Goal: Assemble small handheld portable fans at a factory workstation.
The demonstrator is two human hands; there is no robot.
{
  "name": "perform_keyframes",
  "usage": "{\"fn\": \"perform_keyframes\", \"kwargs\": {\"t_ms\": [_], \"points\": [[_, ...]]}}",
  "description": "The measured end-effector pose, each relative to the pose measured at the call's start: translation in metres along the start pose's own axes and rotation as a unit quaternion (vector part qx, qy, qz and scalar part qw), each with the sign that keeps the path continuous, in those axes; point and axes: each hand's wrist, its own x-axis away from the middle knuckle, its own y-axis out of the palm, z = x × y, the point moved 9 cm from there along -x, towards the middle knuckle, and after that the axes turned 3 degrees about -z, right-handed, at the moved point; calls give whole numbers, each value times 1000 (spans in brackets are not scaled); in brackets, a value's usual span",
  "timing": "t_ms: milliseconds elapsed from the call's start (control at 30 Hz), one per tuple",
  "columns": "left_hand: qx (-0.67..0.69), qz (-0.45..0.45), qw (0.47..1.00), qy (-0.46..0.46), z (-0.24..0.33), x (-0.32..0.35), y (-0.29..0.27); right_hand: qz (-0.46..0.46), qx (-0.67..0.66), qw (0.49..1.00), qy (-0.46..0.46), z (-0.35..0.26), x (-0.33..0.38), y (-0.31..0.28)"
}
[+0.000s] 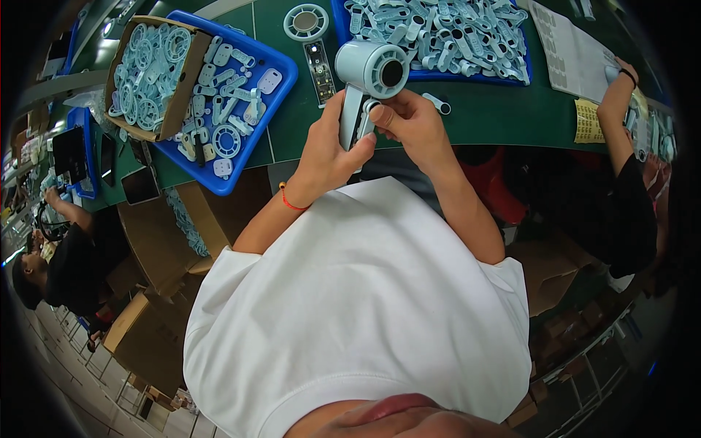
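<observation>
A light-blue handheld fan (362, 64) with a round drum-shaped head is held over the table's front edge, its head pointing away from me. My left hand (328, 152) is closed around the fan's handle, with the thumb along its right side. The fingers of my right hand (416, 130) pinch a narrow light-blue cover piece (368, 120) against the handle; whether it is seated there I cannot tell. Just beyond, a second fan (318, 67) lies on the table with its handle open and inner parts showing. Another narrow light-blue piece (438, 103) lies behind my right hand.
On the left, a blue tray (283, 73) holds loose light-blue parts and a cardboard box (184, 86) of ring-shaped parts. Another blue tray (467, 76) at the back is heaped with narrow pieces. Phones (140, 185) lie at far left. Other people work at both sides.
</observation>
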Motion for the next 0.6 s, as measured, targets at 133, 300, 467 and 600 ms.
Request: {"fn": "perform_keyframes", "kwargs": {"t_ms": [133, 300, 467, 600], "points": [[129, -25, 991, 13, -1, 1, 14, 21, -7, 989, -147, -11, 7, 11], [-252, -33, 955, 154, 11, 7, 22, -11, -31, 992, -121, 3, 6, 8], [-187, 98, 952, 222, 17, 45, -15, 110, 307, 869, -373, -30, 41, 15], [-139, 49, 970, 191, -10, 47, -7, 201, 257, 881, -343, -9, 19, -8]]}}
